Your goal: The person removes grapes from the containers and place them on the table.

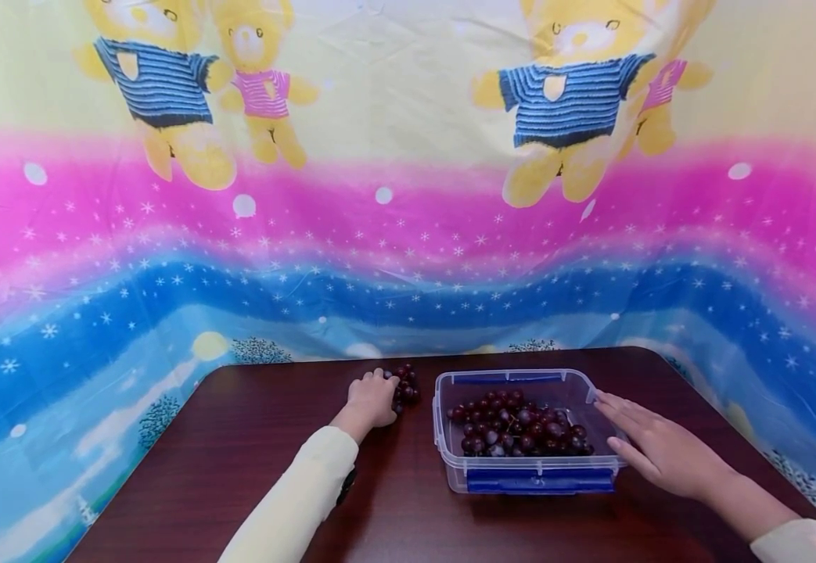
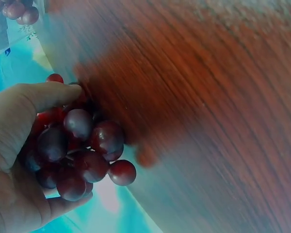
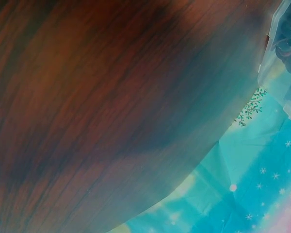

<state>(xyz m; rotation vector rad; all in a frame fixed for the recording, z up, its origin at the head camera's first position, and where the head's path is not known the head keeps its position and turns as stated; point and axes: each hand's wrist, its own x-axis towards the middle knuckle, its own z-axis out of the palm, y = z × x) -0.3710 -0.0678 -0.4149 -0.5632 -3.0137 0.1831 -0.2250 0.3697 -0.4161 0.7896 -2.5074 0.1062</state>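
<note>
My left hand (image 1: 372,399) holds a small bunch of dark red grapes (image 1: 406,389) near the table's back edge. In the left wrist view the thumb and fingers curl round this bunch of grapes (image 2: 82,150). To its right stands a clear plastic container (image 1: 455,471) with blue clips, its lid off, with many grapes (image 1: 520,426) lying inside. My right hand (image 1: 661,442) rests against the container's right rim, fingers straight. The right wrist view shows just a sliver of that hand at the right edge, beside part of the container (image 3: 276,63).
The dark wooden table (image 1: 253,461) has rounded back corners. Behind it and at both sides hangs a printed cloth (image 1: 379,234) with teddy bears and snowflakes, close to the table's edges.
</note>
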